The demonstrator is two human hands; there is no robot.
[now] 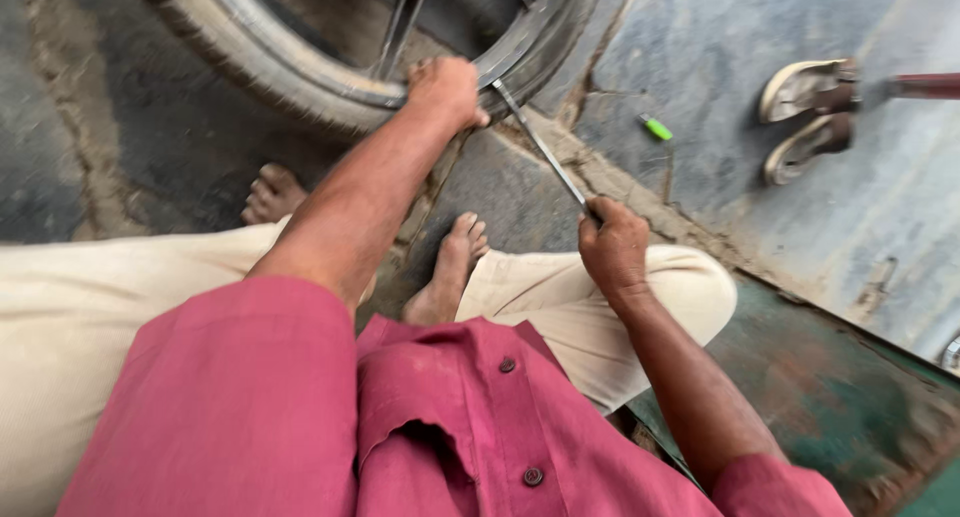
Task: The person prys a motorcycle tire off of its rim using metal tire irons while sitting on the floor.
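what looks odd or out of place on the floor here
The concrete floor is cracked along a seam by the tire, and a small green-tipped tool lies loose beside it. A pair of sandals sits off to the right. Nothing looks spilled.

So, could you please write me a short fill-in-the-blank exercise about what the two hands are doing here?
1. The left hand presses on the black rubber ____ of the wheel.
2. The right hand grips a long thin metal ____ that reaches to the wheel's rim.
3. A small ____ plastic object lies on the concrete floor.

Missing words: tyre; lever; green.
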